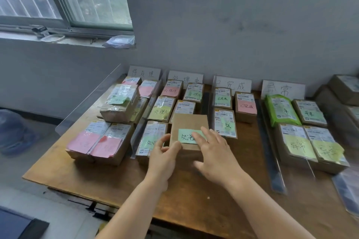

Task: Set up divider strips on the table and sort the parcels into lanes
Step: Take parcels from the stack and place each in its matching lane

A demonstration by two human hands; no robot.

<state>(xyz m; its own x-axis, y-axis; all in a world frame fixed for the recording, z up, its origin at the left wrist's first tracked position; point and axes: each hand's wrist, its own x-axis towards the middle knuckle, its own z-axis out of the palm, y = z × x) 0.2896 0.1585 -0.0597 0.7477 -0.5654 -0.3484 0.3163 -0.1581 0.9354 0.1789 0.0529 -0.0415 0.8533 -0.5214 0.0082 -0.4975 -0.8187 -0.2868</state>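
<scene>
With the left hand (164, 158) gripping the near-left corner of the cardboard parcel (189, 132) and the right hand (215, 153) lying flat-fingered on its green note (191, 136), the parcel is sitting in the second lane, best nudged squarely toward twelve o'clock, staying off the divider strip (206, 103) at one o'clock.

Brown parcel (189, 122), green note (191, 136)
</scene>
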